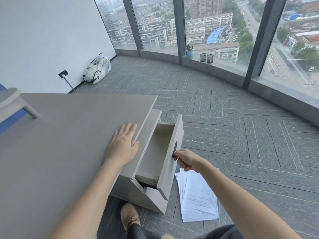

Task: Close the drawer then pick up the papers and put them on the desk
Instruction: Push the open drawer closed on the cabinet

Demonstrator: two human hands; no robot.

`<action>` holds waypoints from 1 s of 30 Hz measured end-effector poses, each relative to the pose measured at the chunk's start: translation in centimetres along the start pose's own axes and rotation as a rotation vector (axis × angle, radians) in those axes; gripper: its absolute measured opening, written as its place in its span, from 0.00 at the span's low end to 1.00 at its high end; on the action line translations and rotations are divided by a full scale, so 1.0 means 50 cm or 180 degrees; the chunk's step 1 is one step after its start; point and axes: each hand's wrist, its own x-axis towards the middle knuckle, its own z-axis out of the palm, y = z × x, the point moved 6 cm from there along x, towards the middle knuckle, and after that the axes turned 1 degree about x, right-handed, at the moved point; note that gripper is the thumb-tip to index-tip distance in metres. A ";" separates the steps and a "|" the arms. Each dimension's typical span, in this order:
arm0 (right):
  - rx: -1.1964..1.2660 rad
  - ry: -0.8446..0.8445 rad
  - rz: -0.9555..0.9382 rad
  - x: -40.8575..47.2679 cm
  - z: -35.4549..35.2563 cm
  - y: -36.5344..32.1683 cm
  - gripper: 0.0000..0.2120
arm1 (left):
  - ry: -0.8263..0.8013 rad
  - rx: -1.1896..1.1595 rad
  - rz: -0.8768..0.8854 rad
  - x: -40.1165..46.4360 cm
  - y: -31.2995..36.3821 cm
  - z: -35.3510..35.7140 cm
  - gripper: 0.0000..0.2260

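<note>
- Left hand (122, 147): flat, palm down, fingers spread, resting on the desk (60, 144) at its right edge, just beside the open drawer; holds nothing.
- Right hand (185, 160): fingers curled closed against the outer face of the drawer front (170, 157), at the dark lock fitting (175, 149); whether it pinches a key or only presses the panel cannot be told.
- Drawer (155, 149): top drawer of the pedestal under the desk's right edge, pulled well out, interior bare as far as visible.
- Papers (198, 195): fanned stack of printed sheets lying on the carpet floor (241, 135), just right of the pedestal, directly below the right forearm and well apart from both hands.
- Shoe (129, 216): on the floor beside the pedestal's near corner.
- Step judged in hand: closing the drawer; papers untouched.
- Risk: the left thumb sits at the desk edge above the drawer gap; a quick push could nip it.
- Risk: a push applied only at the lock, off the panel's middle, could skew the drawer on its runners and leave it part open.
- Risk: the loose fanned sheets could slide apart or be left behind when lifted one-handed.
</note>
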 end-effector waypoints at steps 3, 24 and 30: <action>0.0051 -0.0056 0.0061 0.016 0.027 -0.009 0.10 | -0.0037 0.0039 -0.0014 0.001 -0.001 0.003 0.30; 0.0135 -0.0291 0.0239 0.093 0.143 -0.057 0.14 | -0.0007 0.0038 -0.0015 -0.002 0.007 0.000 0.29; 0.0167 -0.0284 0.0155 0.105 0.168 -0.066 0.14 | 0.0005 0.0043 -0.0037 -0.003 0.007 -0.002 0.30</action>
